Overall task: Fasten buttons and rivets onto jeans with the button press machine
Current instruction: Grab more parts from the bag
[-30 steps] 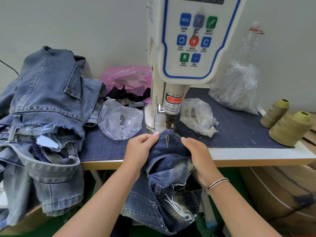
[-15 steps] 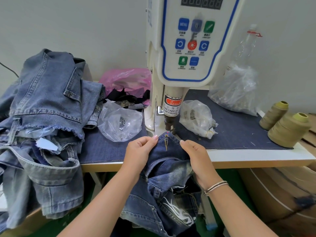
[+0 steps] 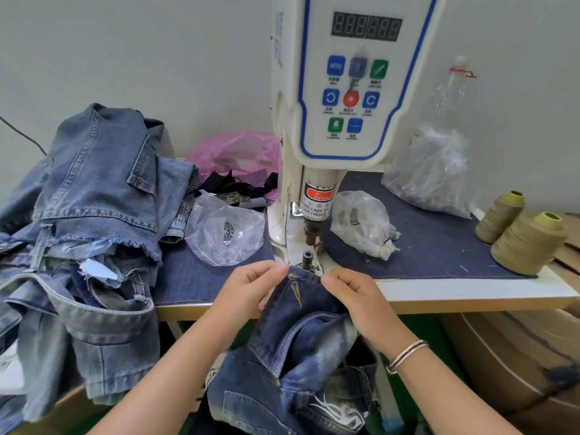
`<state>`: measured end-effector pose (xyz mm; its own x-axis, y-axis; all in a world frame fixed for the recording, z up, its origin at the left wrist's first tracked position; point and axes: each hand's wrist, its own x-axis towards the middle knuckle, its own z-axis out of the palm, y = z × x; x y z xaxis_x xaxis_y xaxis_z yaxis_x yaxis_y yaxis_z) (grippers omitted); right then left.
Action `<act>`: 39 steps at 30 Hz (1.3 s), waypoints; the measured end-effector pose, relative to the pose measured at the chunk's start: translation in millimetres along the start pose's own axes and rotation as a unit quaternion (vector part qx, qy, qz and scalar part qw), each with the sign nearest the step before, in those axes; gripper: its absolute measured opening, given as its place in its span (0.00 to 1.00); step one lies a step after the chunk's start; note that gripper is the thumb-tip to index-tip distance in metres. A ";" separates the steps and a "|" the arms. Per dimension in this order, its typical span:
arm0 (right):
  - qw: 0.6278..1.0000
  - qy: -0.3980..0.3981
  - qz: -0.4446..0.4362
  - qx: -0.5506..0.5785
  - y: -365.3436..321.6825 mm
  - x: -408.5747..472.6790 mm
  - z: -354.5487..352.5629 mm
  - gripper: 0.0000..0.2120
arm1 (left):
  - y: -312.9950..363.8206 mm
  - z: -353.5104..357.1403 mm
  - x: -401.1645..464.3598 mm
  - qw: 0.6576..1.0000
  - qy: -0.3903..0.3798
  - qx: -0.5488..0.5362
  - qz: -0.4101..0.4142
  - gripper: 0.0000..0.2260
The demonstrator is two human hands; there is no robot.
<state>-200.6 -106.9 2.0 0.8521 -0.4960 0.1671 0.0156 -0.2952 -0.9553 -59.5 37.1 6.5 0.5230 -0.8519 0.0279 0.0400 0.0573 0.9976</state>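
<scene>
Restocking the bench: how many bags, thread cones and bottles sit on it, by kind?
Clear plastic bags: 3
Pink plastic bag: 1
Olive thread cones: 2
Clear plastic bottle: 1
Total: 7

My desk (image 3: 470, 291) has a white top with a wooden front edge, mostly covered by a dark denim cloth (image 3: 433, 246). The press machine (image 3: 314, 189) stands on it in the middle. Left of the machine lie a heap of jeans (image 3: 94, 199), a clear bag (image 3: 226, 230) and a pink bag (image 3: 238, 152). To the right are two more clear bags (image 3: 361, 221) (image 3: 430, 171), a plastic bottle (image 3: 452, 95) and two thread cones (image 3: 530, 243) (image 3: 500, 215).
</scene>
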 end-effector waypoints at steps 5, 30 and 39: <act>0.995 -0.057 -0.038 -0.076 -16.3 6.8 -8.6 0.21 | 5.7 -15.2 2.0 0.994 -0.101 0.039 0.006 0.16; 0.987 0.022 0.057 -0.147 -30.2 40.3 -101.7 0.16 | -7.8 7.6 -9.9 0.982 0.118 0.034 0.144 0.11; 0.844 -0.014 0.110 -0.524 0.3 124.0 -82.5 0.13 | -19.4 -35.0 29.6 0.854 0.255 0.454 -0.011 0.12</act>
<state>-138.1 -235.8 42.5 0.7859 -0.6183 -0.0061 -0.6042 -0.7659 -0.2196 -15.0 29.1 -14.2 0.8432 -0.4960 0.2075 -0.4998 -0.5810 0.6424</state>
